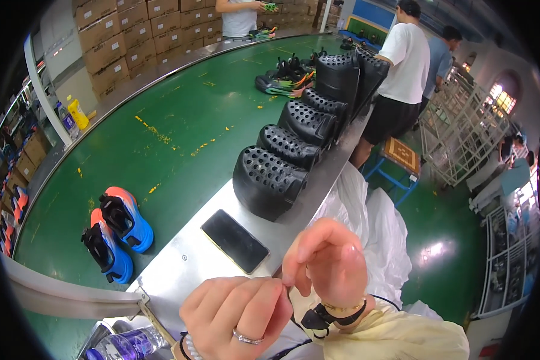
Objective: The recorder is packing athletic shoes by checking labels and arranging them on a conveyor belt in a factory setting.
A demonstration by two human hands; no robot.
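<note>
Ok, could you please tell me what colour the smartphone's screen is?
The smartphone's screen is black, best seen in the head view.

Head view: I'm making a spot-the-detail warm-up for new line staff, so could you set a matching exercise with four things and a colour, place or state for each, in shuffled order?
1. Left hand
2. Phone
3. Pair of sports shoes
4. Stool

A. Blue and orange, on the green surface
B. Brown top, blue legs
C. Ring on a finger, fingers curled
D. Dark screen, lying on the bare metal strip

Pairs: 1-C, 2-D, 3-A, 4-B
</note>
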